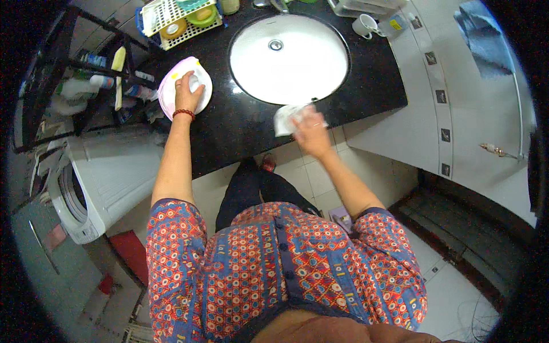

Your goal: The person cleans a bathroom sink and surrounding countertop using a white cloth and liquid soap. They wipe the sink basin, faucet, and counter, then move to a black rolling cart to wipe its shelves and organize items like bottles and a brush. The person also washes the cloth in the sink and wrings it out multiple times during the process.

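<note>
At the left of the black counter lies a round white-and-pink dish (167, 91) with yellow marks near its rim. My left hand (187, 94), a red bead bracelet at its wrist, rests on top of this dish, its thumb and fingers curled about a pale part in the middle. Whether that part is a knob or a smaller dish I cannot make out. By the counter's front edge, below the sink, my right hand (310, 130) is closed on a white cloth (284, 121) pressed to the surface. Motion blurs this hand and the cloth.
A white oval sink (286, 74) is set into the black counter (220, 137), with a tap (279, 6) behind it. Back left stands a dish rack (180, 28) holding bowls. A white cup (366, 26) sits back right. The washing machine (114, 177) and a bottle shelf are at left.
</note>
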Action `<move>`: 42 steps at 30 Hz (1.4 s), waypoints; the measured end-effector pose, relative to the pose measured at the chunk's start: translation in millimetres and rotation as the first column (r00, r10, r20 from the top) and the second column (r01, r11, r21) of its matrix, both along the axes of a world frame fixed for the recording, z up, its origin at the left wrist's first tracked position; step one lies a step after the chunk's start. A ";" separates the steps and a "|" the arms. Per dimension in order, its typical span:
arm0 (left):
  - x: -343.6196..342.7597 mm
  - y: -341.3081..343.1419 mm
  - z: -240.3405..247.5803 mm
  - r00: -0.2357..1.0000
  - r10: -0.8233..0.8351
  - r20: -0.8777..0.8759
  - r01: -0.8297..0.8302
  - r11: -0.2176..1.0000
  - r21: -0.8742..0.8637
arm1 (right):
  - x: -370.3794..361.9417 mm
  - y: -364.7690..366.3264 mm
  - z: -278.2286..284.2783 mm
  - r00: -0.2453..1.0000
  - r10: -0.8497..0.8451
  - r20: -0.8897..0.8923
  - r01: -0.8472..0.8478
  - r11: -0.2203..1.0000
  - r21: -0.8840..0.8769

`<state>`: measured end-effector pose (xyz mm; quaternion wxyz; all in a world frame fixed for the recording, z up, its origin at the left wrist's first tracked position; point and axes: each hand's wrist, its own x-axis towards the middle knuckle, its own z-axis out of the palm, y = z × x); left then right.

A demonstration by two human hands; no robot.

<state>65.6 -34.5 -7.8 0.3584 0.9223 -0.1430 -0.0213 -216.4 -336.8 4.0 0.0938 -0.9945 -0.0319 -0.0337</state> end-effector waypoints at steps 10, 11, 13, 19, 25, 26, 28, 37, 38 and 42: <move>63.6 -39.4 -6.3 0.991 -0.082 0.103 0.078 0.996 0.046 | 28.1 1.3 -6.6 0.933 -0.347 0.096 0.356 0.928 -0.106; 59.2 -41.4 -1.8 0.983 -0.093 0.157 0.076 0.991 0.109 | 20.2 41.2 -5.8 0.942 -0.333 0.031 0.334 0.942 -0.028; 43.5 -37.3 14.0 0.970 -0.124 0.207 0.081 0.975 0.205 | -12.5 71.3 1.2 0.997 -0.015 0.071 -0.005 0.962 0.273; -77.7 -20.7 51.2 0.964 -0.260 0.062 0.242 0.947 0.211 | -6.4 -60.0 2.0 0.943 -0.300 0.146 0.298 0.954 0.037; -89.1 -39.2 33.8 0.997 -0.083 -0.002 0.081 0.974 0.211 | -4.9 -102.7 -14.9 0.797 -0.596 0.100 0.604 0.793 -0.085; -84.9 -42.4 33.1 0.999 -0.046 0.009 0.043 0.974 0.224 | -8.5 -78.1 -18.1 0.818 -0.565 0.108 0.574 0.813 -0.093; -81.9 -40.0 33.0 1.000 0.008 -0.014 -0.004 0.972 0.234 | -18.1 -27.5 -17.6 0.914 -0.394 0.093 0.399 0.916 -0.037; -147.7 32.8 59.3 0.995 -0.101 -0.003 0.098 0.955 0.280 | -33.3 -39.4 -2.5 0.991 -0.091 0.101 0.085 0.994 0.067; -164.4 40.0 59.9 0.991 -0.108 -0.080 0.130 0.927 0.353 | -34.9 -53.5 -4.0 0.966 -0.238 0.097 0.239 0.971 -0.002; -215.3 62.7 41.9 0.948 -0.047 -0.314 0.249 0.726 0.641 | -28.3 -8.4 -1.9 0.968 -0.197 0.155 0.212 0.973 -0.085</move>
